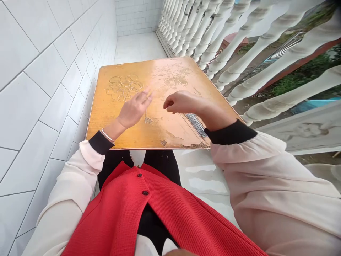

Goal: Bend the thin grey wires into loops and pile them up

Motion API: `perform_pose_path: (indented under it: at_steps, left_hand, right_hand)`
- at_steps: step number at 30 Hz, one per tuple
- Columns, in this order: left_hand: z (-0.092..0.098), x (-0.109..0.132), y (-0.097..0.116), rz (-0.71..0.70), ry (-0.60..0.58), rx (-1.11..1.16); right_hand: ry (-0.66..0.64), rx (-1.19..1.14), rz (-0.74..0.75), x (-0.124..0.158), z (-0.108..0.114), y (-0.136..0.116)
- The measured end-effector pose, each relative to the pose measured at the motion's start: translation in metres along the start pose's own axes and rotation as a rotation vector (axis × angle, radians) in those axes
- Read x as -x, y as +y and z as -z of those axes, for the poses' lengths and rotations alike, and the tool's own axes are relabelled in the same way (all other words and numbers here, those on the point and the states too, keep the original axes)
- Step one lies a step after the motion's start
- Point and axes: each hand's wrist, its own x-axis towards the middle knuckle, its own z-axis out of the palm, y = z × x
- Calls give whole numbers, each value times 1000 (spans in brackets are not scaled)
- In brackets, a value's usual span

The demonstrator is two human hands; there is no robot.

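Just past the red vest (149,213), the left hand (133,110) pinches a thin pale strand (146,115) above the worn table (165,76). The right hand (181,102) is curled closed, its contents unclear. Its forearm could sweep the stick bundle (197,125) off the near edge.

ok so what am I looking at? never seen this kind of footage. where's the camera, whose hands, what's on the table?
No machine: one camera sits on a person's head, looking forward and down, so both arms entering from below are the wearer's own. The person sits at a worn wooden table beside a white tiled wall. At its far left lies a heap of thin loops; a bundle of thin straight strands lies under the right wrist. The left hand pinches one thin strand in its fingers. The right hand is curled shut; whether it holds anything can't be seen.
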Motion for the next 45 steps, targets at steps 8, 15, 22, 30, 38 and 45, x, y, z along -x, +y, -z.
perform_pose_path:
  at_steps: [8,15,22,30,38,45]
  left_hand:
    - [24,-5,-28,61,-40,52]
    - [45,1,-46,122,-9,1]
    - [74,10,-82,327,106,-131]
    - [67,9,-57,111,58,-114]
    - [73,-2,-54,117,-8,48]
    - [67,-2,-56,121,15,-38]
  right_hand:
    - [-8,-82,152,3,-3,-58]
    - [167,-642,191,-12,-28,-73]
    - [47,-985,208,-25,-48,-59]
    - [-11,-1047,231,-21,-51,-63]
    - [-6,-1069,235,-18,-51,-64]
    - [82,-1117,261,-18,-50,-69]
